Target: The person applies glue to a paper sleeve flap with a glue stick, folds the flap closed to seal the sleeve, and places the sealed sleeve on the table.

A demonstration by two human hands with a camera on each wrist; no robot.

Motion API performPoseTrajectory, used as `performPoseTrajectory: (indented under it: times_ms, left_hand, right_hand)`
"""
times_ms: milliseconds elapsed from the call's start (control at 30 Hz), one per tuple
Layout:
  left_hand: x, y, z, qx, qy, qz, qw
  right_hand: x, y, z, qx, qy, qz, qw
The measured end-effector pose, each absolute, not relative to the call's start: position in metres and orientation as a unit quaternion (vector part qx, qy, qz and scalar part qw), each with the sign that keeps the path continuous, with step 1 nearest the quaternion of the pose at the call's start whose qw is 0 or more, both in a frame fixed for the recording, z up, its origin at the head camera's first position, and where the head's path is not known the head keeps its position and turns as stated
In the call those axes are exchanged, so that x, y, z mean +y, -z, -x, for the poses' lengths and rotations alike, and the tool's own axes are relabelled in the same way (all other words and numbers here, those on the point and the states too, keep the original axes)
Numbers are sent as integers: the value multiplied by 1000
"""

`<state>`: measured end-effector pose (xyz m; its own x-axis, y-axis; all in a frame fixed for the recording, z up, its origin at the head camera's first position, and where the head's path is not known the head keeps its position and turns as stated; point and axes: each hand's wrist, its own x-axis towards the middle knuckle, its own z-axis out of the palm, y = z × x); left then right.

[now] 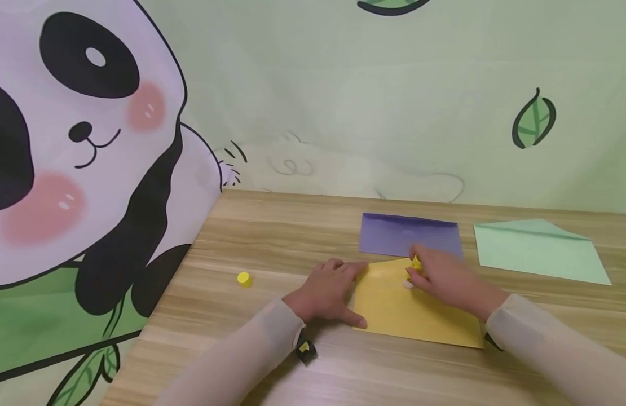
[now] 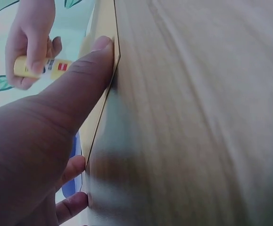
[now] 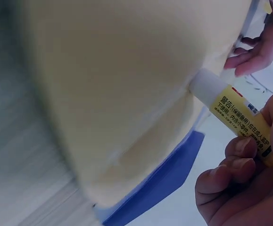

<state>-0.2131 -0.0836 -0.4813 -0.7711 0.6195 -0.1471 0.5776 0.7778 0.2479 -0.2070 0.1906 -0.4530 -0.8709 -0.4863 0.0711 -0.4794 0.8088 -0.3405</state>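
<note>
A yellow envelope (image 1: 394, 310) lies flat on the wooden table. My left hand (image 1: 325, 290) rests on its left side, thumb and fingers spread; in the left wrist view the thumb (image 2: 91, 63) presses along its edge. Between the fingers and thumb of my right hand (image 1: 450, 279) is a yellow glue stick (image 3: 240, 117), gripped by its barrel. Its white end meets the envelope near the upper edge, beside a crease visible in the right wrist view. A small yellow cap (image 1: 244, 279) stands on the table, left of my left hand.
Behind the yellow envelope lies a purple envelope (image 1: 389, 239), close to its upper edge. A pale green envelope (image 1: 536, 254) is farther right, its flap raised toward the back. A wall covering with a panda drawing (image 1: 155, 73) rises beyond the wooden table (image 1: 292, 228).
</note>
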Motion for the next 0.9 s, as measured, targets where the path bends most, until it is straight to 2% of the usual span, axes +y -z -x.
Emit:
performPoseTrajectory:
  times_ms: [467, 900]
  left_hand:
    - [-82, 480, 214, 936, -81, -322, 116]
    - [-82, 480, 212, 935, -80, -325, 116]
  right_hand:
    - [247, 451, 191, 967, 138, 215, -2]
    - [274, 452, 180, 969, 156, 193, -8]
